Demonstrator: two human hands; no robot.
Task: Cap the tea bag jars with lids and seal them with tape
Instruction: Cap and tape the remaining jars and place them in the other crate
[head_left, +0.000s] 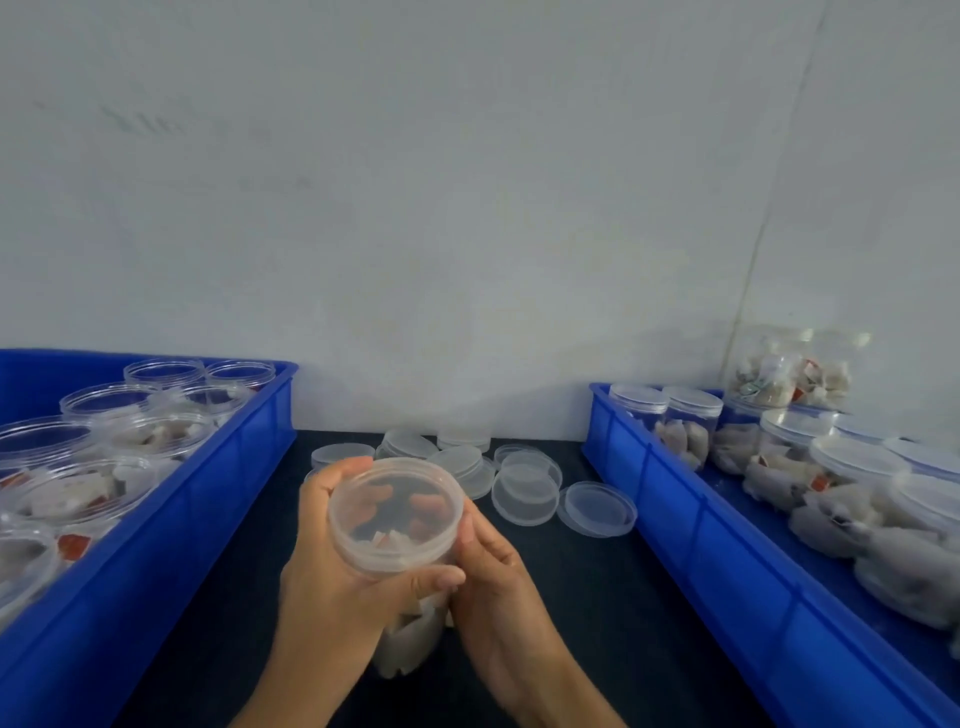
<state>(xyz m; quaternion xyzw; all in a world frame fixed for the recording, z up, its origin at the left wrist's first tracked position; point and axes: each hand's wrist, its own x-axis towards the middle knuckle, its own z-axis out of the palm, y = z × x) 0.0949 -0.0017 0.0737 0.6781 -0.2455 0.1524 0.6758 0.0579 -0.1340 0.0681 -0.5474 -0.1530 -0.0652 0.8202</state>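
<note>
1. Low in the centre of the frame, two bare hands hold one clear plastic tea bag jar (397, 525) tipped toward the camera, above a dark tabletop (597, 597).
2. The left hand (332, 566) wraps the jar's left side: fingers curl behind the far rim and the thumb lies across the near wall just below the lid.
3. The right hand (488, 561) touches the jar's right side with its fingers lying along the wall. Whether it grips or only steadies, I cannot tell.
4. A translucent lid (396, 493) already sits on the jar's mouth; whether it is fully seated cannot be made out. No tape is visible anywhere.
5. Judging by its thin clear wall and paper tea bags inside, the jar is likely light, fairly stiff but squeezable, and smooth enough to slip. The wall just under the lid looks like the best place to hold it, as the left hand does now.
6. Loose lids (519, 483) lie scattered on the tabletop just beyond the hands.
7. At the left edge, a blue crate (197, 499) holds uncapped jars (109, 402) with tea bags.
8. At the right edge, a second blue crate (727, 540) holds capped jars (693, 421).
</note>
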